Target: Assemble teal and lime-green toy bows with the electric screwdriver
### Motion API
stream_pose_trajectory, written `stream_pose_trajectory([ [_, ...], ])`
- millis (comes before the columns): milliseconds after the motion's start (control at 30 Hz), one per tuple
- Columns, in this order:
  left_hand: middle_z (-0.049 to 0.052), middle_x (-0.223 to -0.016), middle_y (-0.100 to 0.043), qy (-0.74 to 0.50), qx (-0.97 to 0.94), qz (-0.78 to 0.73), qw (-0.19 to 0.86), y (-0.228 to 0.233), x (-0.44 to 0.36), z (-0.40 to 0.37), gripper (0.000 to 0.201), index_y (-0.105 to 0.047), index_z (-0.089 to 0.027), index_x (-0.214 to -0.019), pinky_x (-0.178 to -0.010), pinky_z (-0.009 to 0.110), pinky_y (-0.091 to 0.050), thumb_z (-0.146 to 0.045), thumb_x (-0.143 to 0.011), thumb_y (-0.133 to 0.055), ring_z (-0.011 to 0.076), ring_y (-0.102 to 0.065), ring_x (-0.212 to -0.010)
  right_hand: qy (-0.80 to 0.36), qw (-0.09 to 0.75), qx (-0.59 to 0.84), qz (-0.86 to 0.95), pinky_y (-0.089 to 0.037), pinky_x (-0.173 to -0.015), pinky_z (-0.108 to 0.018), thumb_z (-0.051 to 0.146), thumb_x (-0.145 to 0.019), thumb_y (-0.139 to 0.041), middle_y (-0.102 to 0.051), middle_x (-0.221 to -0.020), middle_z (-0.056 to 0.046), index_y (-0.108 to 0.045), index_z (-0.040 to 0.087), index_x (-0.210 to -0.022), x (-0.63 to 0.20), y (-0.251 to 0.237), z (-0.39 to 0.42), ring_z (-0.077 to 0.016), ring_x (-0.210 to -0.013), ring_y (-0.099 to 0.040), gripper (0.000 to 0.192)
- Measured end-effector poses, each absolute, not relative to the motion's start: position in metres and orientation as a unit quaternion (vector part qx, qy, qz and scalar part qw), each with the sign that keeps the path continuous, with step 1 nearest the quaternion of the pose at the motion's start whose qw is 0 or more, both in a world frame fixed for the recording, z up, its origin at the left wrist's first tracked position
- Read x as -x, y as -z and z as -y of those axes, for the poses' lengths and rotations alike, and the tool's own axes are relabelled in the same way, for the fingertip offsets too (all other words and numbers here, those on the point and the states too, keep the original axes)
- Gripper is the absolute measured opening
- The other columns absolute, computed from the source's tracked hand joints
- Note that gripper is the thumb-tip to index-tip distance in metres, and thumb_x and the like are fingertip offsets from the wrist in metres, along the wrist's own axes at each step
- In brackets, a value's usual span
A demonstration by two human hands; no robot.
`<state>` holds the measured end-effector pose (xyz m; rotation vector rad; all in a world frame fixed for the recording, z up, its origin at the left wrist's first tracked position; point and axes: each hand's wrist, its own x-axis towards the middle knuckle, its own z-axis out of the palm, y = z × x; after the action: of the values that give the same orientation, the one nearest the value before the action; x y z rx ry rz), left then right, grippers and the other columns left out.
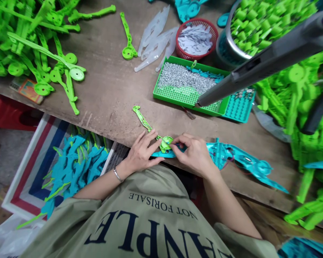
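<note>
A green plastic piece with a long arm and a round cup (167, 142) lies across a long teal plastic shell (239, 157) at the table's near edge. My left hand (142, 150), fingers spread, rests against the green piece and the left end of the shell. On the other side of the cup, my right hand (195, 152) is closed in a pinch, thumb and forefinger together at its rim. Whatever is between those fingertips is too small to make out. Thin wires show inside the shell, right of my right hand.
A dark grey pen-shaped tool (247, 68) slants above a green tray (174, 96) of small screws. Behind stand a red basket (196, 53) and a metal bowl (223, 50) of green parts. Green pieces heap at left (34, 43) and right; teal parts (78, 161) fill a box below left.
</note>
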<state>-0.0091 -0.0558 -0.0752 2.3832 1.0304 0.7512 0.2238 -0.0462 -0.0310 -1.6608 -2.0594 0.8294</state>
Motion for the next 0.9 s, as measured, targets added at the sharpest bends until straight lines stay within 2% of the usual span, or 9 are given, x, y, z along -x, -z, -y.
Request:
stream_pose_trajectory([
  [133,0.02,-0.136,-0.062,-0.271,-0.855,-0.375,0.234,0.076,0.009,0.056,0.062,-0.058,-0.019,-0.144,-0.118,0.066,-0.042,-0.044,-0.089,-0.073,0.0407,-0.049,-0.145,-0.313,0.186,0.577,0.731,-0.044,-0.064,-0.028,0.025,-0.088,-0.062,-0.071,-0.076,-0.003,-0.071,0.02,-0.08,-0.223,0.025,0.047,-0.0157,-0.066,-0.064,0.013],
  [267,0.018,-0.127,-0.064,-0.27,-0.85,-0.373,0.254,0.077,0.01,0.055,0.061,-0.058,-0.02,-0.144,-0.118,0.068,-0.04,-0.043,-0.09,-0.073,0.0419,-0.048,-0.145,-0.337,0.228,0.573,0.711,-0.044,-0.063,-0.027,0.026,-0.09,-0.062,-0.069,-0.072,-0.002,-0.069,0.021,-0.08,-0.222,0.022,0.046,-0.0147,-0.063,-0.062,0.014],
  [367,0.017,-0.129,-0.064,-0.267,-0.852,-0.372,0.254,0.077,0.009,0.055,0.06,-0.058,-0.02,-0.143,-0.119,0.068,-0.039,-0.044,-0.09,-0.072,0.0413,-0.048,-0.145,-0.321,0.244,0.598,0.693,-0.045,-0.064,-0.028,0.029,-0.092,-0.06,-0.069,-0.071,-0.002,-0.069,0.02,-0.082,-0.222,0.026,0.044,-0.0161,-0.064,-0.063,0.015],
  [667,0.019,-0.134,-0.065,-0.263,-0.863,-0.367,0.225,0.078,0.009,0.053,0.058,-0.06,-0.017,-0.14,-0.119,0.063,-0.041,-0.049,-0.091,-0.07,0.0398,-0.05,-0.144,-0.275,0.192,0.646,0.685,-0.037,-0.058,-0.029,0.031,-0.086,-0.061,-0.067,-0.063,-0.002,-0.069,0.021,-0.078,-0.221,0.032,0.043,-0.0163,-0.055,-0.059,0.016],
  [900,0.017,-0.131,-0.068,-0.244,-0.873,-0.36,0.223,0.08,0.012,0.05,0.059,-0.062,-0.02,-0.139,-0.119,0.061,-0.042,-0.054,-0.091,-0.069,0.0389,-0.052,-0.143,-0.313,0.205,0.634,0.676,-0.043,-0.064,-0.03,0.028,-0.088,-0.056,-0.071,-0.07,-0.003,-0.069,0.021,-0.077,-0.228,0.025,0.045,-0.0177,-0.063,-0.065,0.018],
])
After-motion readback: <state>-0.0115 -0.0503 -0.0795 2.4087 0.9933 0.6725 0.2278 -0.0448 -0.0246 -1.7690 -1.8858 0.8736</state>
